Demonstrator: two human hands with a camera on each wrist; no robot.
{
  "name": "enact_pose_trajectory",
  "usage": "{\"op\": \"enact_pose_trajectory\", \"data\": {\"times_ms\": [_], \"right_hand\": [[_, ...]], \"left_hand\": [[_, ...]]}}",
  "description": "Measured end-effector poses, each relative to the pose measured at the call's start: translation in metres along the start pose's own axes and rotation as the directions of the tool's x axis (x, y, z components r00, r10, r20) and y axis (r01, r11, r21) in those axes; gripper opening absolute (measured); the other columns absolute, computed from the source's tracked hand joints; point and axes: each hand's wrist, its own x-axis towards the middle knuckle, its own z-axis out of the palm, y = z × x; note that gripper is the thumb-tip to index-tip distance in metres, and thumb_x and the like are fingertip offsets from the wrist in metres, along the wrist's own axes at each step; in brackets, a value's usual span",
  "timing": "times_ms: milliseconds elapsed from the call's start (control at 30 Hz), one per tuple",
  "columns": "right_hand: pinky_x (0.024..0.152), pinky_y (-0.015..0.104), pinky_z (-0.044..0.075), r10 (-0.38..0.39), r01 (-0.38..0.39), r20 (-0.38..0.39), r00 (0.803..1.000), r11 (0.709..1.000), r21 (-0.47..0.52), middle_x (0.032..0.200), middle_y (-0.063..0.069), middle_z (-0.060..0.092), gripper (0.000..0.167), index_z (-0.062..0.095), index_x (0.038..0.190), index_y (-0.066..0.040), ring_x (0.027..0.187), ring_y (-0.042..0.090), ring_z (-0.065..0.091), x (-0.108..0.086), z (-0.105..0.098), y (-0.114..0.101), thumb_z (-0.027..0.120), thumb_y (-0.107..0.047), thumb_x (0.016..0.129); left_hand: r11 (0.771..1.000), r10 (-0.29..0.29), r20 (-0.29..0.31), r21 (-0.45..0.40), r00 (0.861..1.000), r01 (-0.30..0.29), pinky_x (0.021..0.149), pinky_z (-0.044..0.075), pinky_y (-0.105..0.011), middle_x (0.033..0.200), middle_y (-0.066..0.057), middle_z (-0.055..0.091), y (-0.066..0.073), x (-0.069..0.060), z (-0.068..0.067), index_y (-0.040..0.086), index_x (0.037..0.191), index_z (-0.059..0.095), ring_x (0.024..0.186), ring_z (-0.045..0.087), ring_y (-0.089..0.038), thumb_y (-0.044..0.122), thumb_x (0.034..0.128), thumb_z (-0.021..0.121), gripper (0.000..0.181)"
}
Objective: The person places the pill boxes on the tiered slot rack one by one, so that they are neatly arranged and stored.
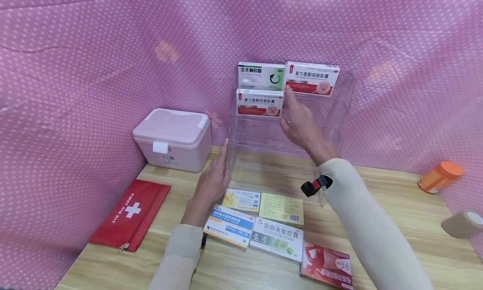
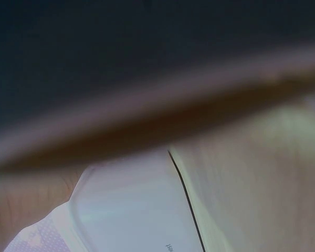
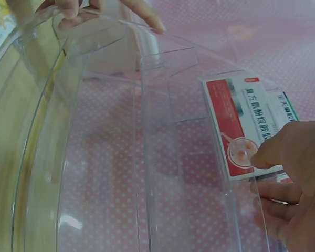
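Note:
A clear tiered display stand [image 1: 271, 160] stands against the pink dotted cloth. My left hand [image 1: 213, 181] grips its left side edge, index finger stretched upward along the panel. My right hand [image 1: 302, 122] pinches the right end of a red-and-white medicine box [image 1: 259, 103] on a lower tier; in the right wrist view the thumb lies over that box's front [image 3: 236, 126]. On the top tier behind it are a green-and-white medicine box [image 1: 260, 77] and another red-and-white box [image 1: 311, 79]. The left wrist view is mostly dark and blurred.
Several medicine boxes lie before the stand, among them a blue-and-white one [image 1: 230, 226] and a red one [image 1: 326, 265]. Left are a lidded pink case [image 1: 171, 141] and a red first aid pouch [image 1: 130, 214]. Right are an orange bottle [image 1: 439, 177] and a greyish cylinder [image 1: 462, 223].

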Motion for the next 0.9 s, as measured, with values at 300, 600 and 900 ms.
{"op": "enact_pose_trajectory", "data": {"times_ms": [300, 600, 900], "right_hand": [[0.12, 0.063, 0.045, -0.01, 0.01, -0.006, 1.0, 1.0, 0.011, 0.146, 0.027, 0.063, 0.078, 0.033, 0.167, -0.009, 0.138, 0.049, 0.057, -0.025, -0.017, 0.007, 0.069, -0.005, 0.097], [0.113, 0.065, 0.047, -0.074, 0.073, -0.096, 0.993, 0.997, -0.015, 0.135, 0.028, 0.063, 0.05, 0.057, 0.144, 0.004, 0.127, 0.046, 0.06, -0.077, -0.046, 0.027, 0.07, -0.003, 0.097], [0.096, 0.063, 0.052, -0.046, 0.033, -0.15, 0.988, 0.996, -0.086, 0.117, 0.025, 0.068, 0.036, 0.066, 0.13, 0.004, 0.111, 0.043, 0.064, -0.139, -0.068, 0.062, 0.071, -0.004, 0.096]], "left_hand": [[1.0, 0.013, -0.003, 0.0, 1.0, -0.013, 0.09, 0.06, -0.053, 0.137, -0.011, 0.062, 0.0, 0.001, 0.0, 0.058, 0.166, -0.015, 0.097, 0.064, -0.029, 0.01, 0.1049, 0.062, 0.109], [1.0, 0.024, -0.003, -0.005, 1.0, -0.024, 0.087, 0.06, -0.051, 0.132, -0.01, 0.062, 0.0, 0.001, -0.001, 0.059, 0.165, -0.016, 0.093, 0.063, -0.028, 0.01, 0.1048, 0.062, 0.11], [1.0, 0.031, -0.014, -0.006, 0.999, -0.031, 0.085, 0.059, -0.051, 0.132, -0.011, 0.063, -0.002, -0.001, -0.001, 0.059, 0.165, -0.015, 0.092, 0.064, -0.028, 0.01, 0.1041, 0.062, 0.11]]}}
